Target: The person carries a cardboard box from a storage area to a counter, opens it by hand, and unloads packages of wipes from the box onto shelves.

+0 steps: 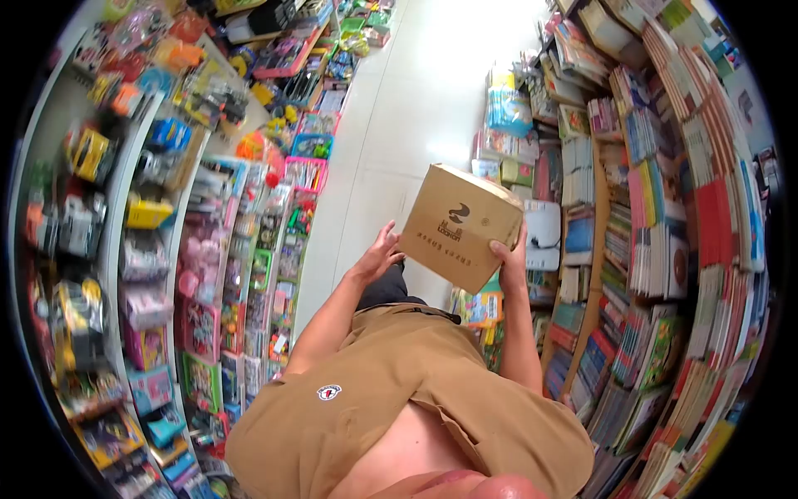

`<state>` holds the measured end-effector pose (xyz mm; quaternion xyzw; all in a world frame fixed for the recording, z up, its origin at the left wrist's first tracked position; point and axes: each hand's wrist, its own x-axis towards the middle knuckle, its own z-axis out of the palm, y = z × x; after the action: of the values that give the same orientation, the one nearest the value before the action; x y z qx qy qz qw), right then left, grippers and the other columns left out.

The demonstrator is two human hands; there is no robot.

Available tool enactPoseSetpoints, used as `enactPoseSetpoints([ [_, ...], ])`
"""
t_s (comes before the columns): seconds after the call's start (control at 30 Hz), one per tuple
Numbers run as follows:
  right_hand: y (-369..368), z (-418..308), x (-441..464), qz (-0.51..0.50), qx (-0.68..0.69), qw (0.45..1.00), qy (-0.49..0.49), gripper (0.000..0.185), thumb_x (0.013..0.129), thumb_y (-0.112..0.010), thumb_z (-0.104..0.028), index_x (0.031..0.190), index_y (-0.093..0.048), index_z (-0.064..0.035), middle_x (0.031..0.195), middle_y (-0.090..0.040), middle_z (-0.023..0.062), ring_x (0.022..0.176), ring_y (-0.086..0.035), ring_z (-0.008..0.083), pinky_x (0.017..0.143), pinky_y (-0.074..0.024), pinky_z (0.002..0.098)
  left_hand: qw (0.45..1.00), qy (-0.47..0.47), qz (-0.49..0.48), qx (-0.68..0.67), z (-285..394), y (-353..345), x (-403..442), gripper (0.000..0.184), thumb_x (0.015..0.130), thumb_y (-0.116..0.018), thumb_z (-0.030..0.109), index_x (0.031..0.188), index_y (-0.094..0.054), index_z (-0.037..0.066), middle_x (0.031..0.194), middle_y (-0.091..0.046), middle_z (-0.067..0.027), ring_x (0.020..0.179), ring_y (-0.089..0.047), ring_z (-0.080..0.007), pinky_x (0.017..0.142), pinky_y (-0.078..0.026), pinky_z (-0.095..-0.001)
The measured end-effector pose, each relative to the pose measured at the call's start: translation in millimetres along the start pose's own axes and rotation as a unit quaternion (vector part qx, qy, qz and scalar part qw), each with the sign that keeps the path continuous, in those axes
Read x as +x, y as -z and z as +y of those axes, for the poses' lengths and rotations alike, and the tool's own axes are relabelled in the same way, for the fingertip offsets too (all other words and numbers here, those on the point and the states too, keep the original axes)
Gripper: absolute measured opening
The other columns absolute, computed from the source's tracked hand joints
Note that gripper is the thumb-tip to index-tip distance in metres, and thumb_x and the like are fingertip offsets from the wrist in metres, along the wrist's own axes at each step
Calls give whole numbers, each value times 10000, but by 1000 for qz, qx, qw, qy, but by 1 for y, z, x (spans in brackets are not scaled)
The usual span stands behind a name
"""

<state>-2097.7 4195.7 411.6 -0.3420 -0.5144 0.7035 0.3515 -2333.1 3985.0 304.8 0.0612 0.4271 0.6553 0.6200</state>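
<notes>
A brown cardboard box (457, 218), with a dark logo and printed lettering on its face, is held out in front of my body, above the aisle floor. My right hand (510, 259) grips its right edge, thumb over the printed face and the other fingers partly hidden behind. Beside the box's left corner is my left hand (381, 256), fingers apart. Whether its fingertips touch the cardboard I cannot tell.
Shelves of packaged toys (199, 258) line my left side. On my right, bookshelves (594, 274) are packed with books, and stacked packages (507, 112) stand along their foot. A pale tiled floor (391, 108) runs ahead between them.
</notes>
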Motion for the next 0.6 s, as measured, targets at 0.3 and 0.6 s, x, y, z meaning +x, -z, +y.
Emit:
enactPoseSetpoints([
  [0.3,-46,-22,213,-33,208,974,-88,746,807,-705,-332,1404,-471,48,1269,-633,181,1112,-660,299,954,-550,397,948,-16,-223,228,282,-75,171,1273,794,-680,753,1634,37,119,1679,-179,-139,1545,-188,-274,1241,-185,-424],
  [0.6,-78,-35,510,-27,223,957,-181,795,896,-661,-417,1515,-357,-21,1322,-592,161,1147,-638,278,986,-534,409,978,40,-124,161,393,-66,423,1237,789,-657,773,1633,-62,91,1664,-186,-140,1538,-185,-279,1237,-195,-423],
])
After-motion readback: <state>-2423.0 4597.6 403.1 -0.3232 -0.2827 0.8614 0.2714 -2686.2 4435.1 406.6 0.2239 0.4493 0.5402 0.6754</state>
